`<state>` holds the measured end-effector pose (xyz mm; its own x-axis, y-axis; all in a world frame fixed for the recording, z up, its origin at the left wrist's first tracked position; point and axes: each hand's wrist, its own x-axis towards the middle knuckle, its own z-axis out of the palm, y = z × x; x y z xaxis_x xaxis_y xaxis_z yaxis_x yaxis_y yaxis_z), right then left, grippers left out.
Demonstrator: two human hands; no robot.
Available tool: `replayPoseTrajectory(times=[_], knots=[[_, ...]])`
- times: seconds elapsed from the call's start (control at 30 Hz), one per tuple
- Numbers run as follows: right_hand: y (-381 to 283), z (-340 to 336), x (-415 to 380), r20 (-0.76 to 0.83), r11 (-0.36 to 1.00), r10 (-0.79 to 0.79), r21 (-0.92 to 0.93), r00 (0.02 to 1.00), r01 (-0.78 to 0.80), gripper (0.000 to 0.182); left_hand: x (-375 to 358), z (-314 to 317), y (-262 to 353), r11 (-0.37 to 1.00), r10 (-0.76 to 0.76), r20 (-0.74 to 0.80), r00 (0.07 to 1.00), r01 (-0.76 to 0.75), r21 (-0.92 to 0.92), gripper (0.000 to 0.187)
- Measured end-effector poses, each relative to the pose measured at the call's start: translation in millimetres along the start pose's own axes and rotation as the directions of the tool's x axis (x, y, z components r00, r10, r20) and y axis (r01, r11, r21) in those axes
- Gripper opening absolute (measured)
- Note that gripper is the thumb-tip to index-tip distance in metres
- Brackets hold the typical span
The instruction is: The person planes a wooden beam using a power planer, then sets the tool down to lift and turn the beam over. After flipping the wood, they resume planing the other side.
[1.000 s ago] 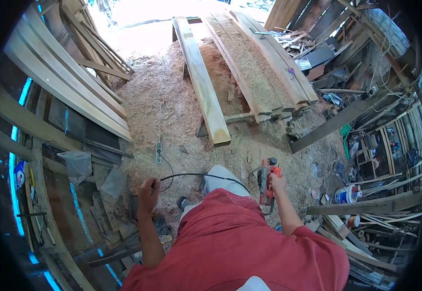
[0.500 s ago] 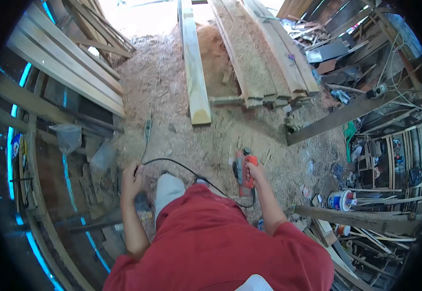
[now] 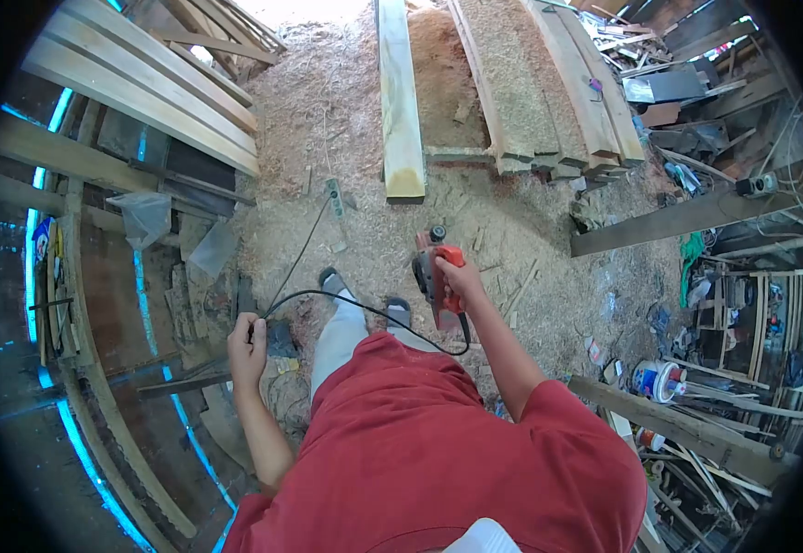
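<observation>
My right hand [image 3: 461, 282] is wrapped round the red handle of an electric hand planer [image 3: 430, 278], held out in front of me above the shavings. A black power cord [image 3: 346, 297] curves from the planer's rear across to my left hand [image 3: 248, 345], whose fingers are closed on it. From that hand a thinner line runs forward to a power strip [image 3: 334, 198] on the ground. Ahead of the planer lies a long pale timber beam [image 3: 401, 120], its near end facing me. The planer is apart from the beam.
Shavings-covered planks [image 3: 531, 101] are stacked to the right of the beam. More boards [image 3: 143, 88] lean at the left. A wooden post [image 3: 687, 221] juts in from the right, near a white bucket [image 3: 657, 381]. Scrap wood [image 3: 521, 293] litters the ground.
The view has shifted, and the beam and planks appear farther right and higher. Both my feet now show. The planer has moved left and forward in view; both hands keep their holds.
</observation>
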<state>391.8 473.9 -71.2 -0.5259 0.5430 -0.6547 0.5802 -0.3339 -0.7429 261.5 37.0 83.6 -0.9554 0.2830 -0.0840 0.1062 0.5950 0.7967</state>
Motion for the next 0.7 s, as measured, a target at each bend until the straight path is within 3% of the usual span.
replayPoseTrajectory(times=[0.03,0.1,0.13,0.27,0.33,0.47,0.53,0.6,0.7], knots=[[-3,6,5,0.031,0.999,-0.033,-0.013,0.999,0.033,0.029,0,-1,-4,1.0,-0.01,0.005,1.0,0.01,-0.001,0.022],[-10,17,10,0.036,0.995,-0.053,-0.082,0.998,0.056,0.028,4,-3,-9,0.993,0.117,-0.025,0.993,-0.116,0.039,0.02],[-16,23,11,0.044,0.986,-0.081,-0.143,0.996,0.086,0.028,8,-3,-10,0.993,0.114,-0.021,0.993,-0.113,0.036,0.02],[-19,44,27,0.027,0.992,-0.089,-0.092,0.996,0.091,0.026,28,-10,-11,0.997,0.071,-0.002,0.997,-0.071,0.018,0.022],[-26,54,32,0.035,0.992,-0.059,-0.112,0.998,0.062,0.039,41,-16,-7,0.999,0.039,0.014,0.999,-0.039,-0.005,0.025],[-45,75,41,0.026,0.99,-0.069,-0.122,0.997,0.072,0.033,75,-43,4,0.998,0.052,-0.001,0.999,-0.052,0.036,0.026],[-49,90,43,-0.005,0.982,-0.186,0.006,0.982,0.186,0.027,94,-57,3,0.999,0.042,0.01,0.999,-0.042,0.034,0.024],[-62,98,40,-0.031,0.991,-0.117,0.059,0.993,0.119,0.025,119,-70,-3,0.987,0.1,0.005,0.995,-0.1,0.128,0.024],[-70,110,42,-0.053,0.989,-0.062,0.134,0.997,0.069,0.024,159,-81,-17,0.981,0.181,0.001,0.984,-0.18,0.077,0.024]])
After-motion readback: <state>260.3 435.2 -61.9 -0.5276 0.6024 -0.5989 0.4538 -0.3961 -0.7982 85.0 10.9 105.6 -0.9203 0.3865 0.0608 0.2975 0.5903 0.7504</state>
